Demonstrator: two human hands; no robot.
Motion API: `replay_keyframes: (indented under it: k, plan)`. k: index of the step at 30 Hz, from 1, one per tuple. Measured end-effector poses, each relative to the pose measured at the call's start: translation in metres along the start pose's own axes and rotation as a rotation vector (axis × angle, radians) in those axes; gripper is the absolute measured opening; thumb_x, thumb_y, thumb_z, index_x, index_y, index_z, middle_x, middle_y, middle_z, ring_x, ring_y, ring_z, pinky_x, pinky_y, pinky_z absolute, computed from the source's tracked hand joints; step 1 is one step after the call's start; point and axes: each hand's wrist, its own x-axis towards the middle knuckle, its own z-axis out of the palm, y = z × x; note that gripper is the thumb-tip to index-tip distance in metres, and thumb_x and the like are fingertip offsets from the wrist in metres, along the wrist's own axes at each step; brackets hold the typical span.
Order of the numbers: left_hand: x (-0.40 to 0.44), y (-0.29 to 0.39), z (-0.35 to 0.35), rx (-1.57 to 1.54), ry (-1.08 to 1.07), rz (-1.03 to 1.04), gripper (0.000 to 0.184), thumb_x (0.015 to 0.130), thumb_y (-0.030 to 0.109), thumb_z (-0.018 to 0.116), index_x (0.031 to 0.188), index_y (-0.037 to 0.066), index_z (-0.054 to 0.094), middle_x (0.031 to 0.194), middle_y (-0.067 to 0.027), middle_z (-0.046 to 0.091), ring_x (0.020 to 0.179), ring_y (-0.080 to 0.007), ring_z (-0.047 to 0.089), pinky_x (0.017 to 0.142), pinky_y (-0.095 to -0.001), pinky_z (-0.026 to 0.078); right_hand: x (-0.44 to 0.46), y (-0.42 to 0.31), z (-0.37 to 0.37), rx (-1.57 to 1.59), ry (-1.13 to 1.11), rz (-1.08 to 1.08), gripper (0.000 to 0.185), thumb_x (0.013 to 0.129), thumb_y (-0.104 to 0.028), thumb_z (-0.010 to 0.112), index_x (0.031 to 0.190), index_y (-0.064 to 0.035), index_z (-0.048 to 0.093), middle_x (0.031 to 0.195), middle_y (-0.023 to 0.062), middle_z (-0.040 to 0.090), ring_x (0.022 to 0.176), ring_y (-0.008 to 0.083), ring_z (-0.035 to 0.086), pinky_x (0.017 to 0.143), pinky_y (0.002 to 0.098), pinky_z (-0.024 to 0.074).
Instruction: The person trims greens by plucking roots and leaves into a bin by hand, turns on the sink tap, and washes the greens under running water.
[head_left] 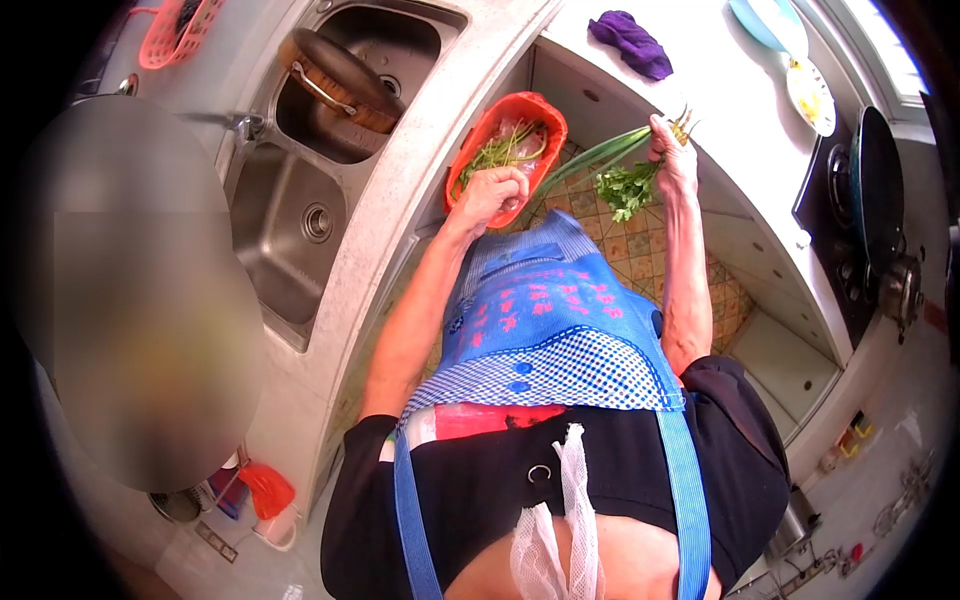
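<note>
A bunch of greens (pixel 628 188), with long green stalks and leafy parts, is held in my right hand (pixel 674 157), whose fingers are wrapped round it near the root ends. The long stalks (pixel 600 155) slant down from there towards the red bin. My left hand (pixel 492 200) is closed at the near edge of the red bin (pixel 462 160); whatever it may hold is hidden by the fingers. Inside the bin lie thin green stems (pixel 505 150) and a clear plastic bag (pixel 528 148).
Left of me, a double steel sink (pixel 285 205) holds a dark round pan (pixel 345 85). On the right counter are a purple cloth (pixel 632 44), a plate with yellow food (pixel 811 97) and a light-blue bowl (pixel 768 22). A wok (pixel 880 190) stands by the stove further right.
</note>
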Motion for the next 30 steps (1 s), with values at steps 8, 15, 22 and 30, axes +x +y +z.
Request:
replay_keyframes:
  k: [8, 15, 22, 30]
  plan:
    - [-0.007, -0.008, -0.006, -0.067, 0.174, -0.023, 0.016, 0.086, 0.012, 0.047, 0.093, 0.003, 0.059, 0.069, 0.0023, 0.054, 0.061, -0.0045, 0.049, 0.056, -0.0176, 0.040, 0.005, -0.004, 0.000, 0.093, -0.022, 0.008, 0.017, 0.073, -0.012, 0.073, 0.079, -0.0101, 0.057, 0.062, -0.0061, 0.046, 0.051, 0.0040, 0.039, 0.046, 0.0201, 0.0308]
    - [-0.027, -0.013, -0.014, -0.195, 0.044, -0.267, 0.023, 0.088, 0.016, 0.051, 0.104, 0.001, 0.056, 0.082, 0.0006, 0.057, 0.067, -0.0057, 0.052, 0.061, -0.0194, 0.045, 0.013, 0.002, -0.006, 0.139, -0.014, 0.009, 0.015, 0.075, -0.009, 0.071, 0.082, -0.0098, 0.057, 0.064, -0.0063, 0.048, 0.052, 0.0037, 0.039, 0.046, 0.0200, 0.0311]
    - [-0.035, -0.004, -0.011, 0.024, 0.078, -0.163, 0.019, 0.086, 0.019, 0.053, 0.093, 0.003, 0.060, 0.073, 0.0010, 0.057, 0.061, -0.0044, 0.051, 0.059, -0.0190, 0.044, 0.017, 0.005, -0.007, 0.105, -0.002, 0.012, 0.016, 0.074, -0.010, 0.072, 0.081, -0.0105, 0.058, 0.063, -0.0064, 0.046, 0.051, 0.0039, 0.038, 0.045, 0.0207, 0.0308]
    - [-0.010, -0.036, -0.020, -0.271, 0.190, -0.050, 0.015, 0.087, 0.008, 0.048, 0.096, 0.001, 0.057, 0.076, -0.0039, 0.058, 0.059, -0.0068, 0.050, 0.056, -0.0189, 0.043, 0.014, 0.003, 0.002, 0.223, -0.027, 0.072, 0.014, 0.076, -0.009, 0.070, 0.080, -0.0098, 0.057, 0.062, -0.0051, 0.046, 0.051, 0.0046, 0.039, 0.045, 0.0207, 0.0301]
